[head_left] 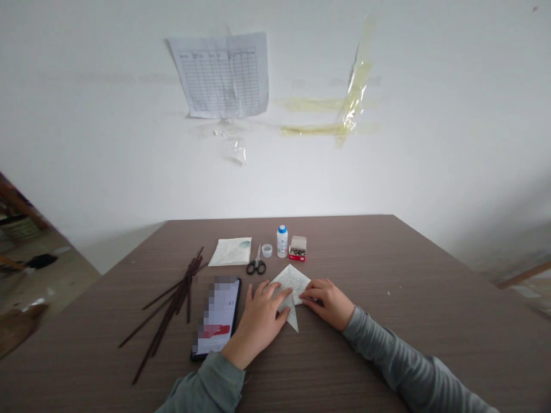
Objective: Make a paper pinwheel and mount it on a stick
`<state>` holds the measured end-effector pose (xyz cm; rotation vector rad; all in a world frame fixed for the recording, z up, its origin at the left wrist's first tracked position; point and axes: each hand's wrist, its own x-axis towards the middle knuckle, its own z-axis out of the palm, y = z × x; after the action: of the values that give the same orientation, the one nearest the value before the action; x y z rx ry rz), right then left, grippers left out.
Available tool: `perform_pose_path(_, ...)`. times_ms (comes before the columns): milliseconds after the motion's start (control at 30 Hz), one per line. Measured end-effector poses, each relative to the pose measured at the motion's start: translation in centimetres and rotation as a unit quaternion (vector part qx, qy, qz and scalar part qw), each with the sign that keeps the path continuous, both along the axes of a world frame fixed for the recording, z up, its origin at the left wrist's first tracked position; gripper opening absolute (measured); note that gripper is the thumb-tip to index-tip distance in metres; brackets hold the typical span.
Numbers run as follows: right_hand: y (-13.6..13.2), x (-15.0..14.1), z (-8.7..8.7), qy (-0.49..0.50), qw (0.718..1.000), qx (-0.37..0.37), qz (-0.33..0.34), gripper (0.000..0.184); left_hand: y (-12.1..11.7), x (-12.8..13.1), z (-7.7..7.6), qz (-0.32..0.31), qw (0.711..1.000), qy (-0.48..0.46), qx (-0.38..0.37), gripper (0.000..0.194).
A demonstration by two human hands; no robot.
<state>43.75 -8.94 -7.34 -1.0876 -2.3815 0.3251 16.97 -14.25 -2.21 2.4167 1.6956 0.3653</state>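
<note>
A sheet of handwritten paper [291, 284], folded to pointed corners, lies on the brown wood-grain table [365, 258]. My left hand [259, 321] rests on it with spread fingers, and my right hand [326, 302] presses its right edge. Part of the paper is hidden under my fingers. Left of my left hand lies a black smartphone [217, 317], its screen lit and partly blurred. Above the paper are black-handled scissors [256, 265], a white bottle with a blue cap [282, 241], a small translucent cap [267, 250] and an open red-and-white box of fasteners [297, 249].
A bundle of thin dark sticks [176, 298] lies at the table's left, and a flat paper packet [231, 252] lies near the far side. Beyond the table stands a white wall with a taped-up printed grid sheet [221, 74] and yellowed tape strips [355, 80].
</note>
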Motion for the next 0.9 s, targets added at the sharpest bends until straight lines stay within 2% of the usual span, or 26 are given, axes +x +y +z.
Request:
perform_pose_path(200, 0.0, 0.1, -0.1, 0.002, 1.000, 0.006, -0.009, 0.024, -0.1, 0.3, 0.1, -0.002, 1.000, 0.004, -0.008, 0.055)
perform_pose_path(467, 1.0, 0.2, -1.7, 0.040, 0.999, 0.020, 0.004, 0.023, -0.1, 0.4, 0.0, 0.002, 1.000, 0.018, -0.006, 0.056)
perform_pose_path(900, 0.8, 0.2, -1.5, 0.048, 0.999, 0.011, 0.002, 0.021, 0.0, 0.4, 0.0, 0.002, 1.000, 0.015, -0.008, 0.057)
